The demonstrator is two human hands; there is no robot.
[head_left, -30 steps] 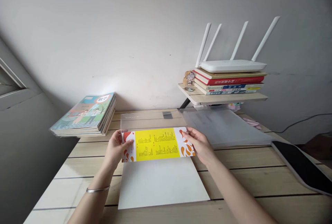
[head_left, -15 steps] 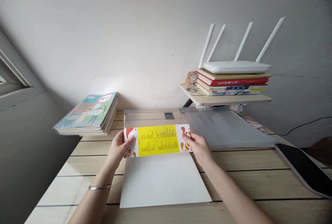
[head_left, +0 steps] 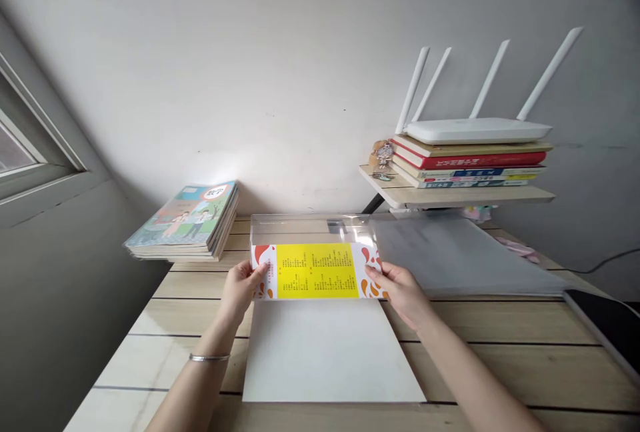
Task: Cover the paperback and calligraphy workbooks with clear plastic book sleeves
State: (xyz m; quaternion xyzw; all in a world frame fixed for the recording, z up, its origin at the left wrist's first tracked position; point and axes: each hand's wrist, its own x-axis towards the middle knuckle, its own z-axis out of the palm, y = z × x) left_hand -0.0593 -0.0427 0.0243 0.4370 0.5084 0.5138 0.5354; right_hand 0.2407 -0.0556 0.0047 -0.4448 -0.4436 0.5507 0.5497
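Everything has slid toward the right of the frame since a second ago (my head has turned, and more of the window (head_left: 30, 152) shows at the upper left), and the leaflet (head_left: 317, 271) sits a little higher, with more of its blank side showing below the printed band.

That leaflet lies at the centre of the frame on the worktop (head_left: 500, 345). Its far end is turned over toward me as a yellow band with orange and red splashes at both ends, and the white remainder lies flat in front of me. My left grip (head_left: 241, 287) is closed on the band's left end, thumb on top. My right grip (head_left: 403, 287) pinches the right end the same way. A thin bracelet (head_left: 209, 357) circles my left wrist.

Just behind the band lies a clear plastic sleeve (head_left: 300, 227). A frosted folder (head_left: 465, 255) lies to its right, and a dark tablet (head_left: 607, 315) pokes in at the right edge. A stack of textbooks (head_left: 187, 222) rests at the left, overhanging the worktop's edge. At the upper right a small shelf (head_left: 475, 196) carries a pile of books (head_left: 470, 167) topped by a white router (head_left: 477, 131) with four antennas.
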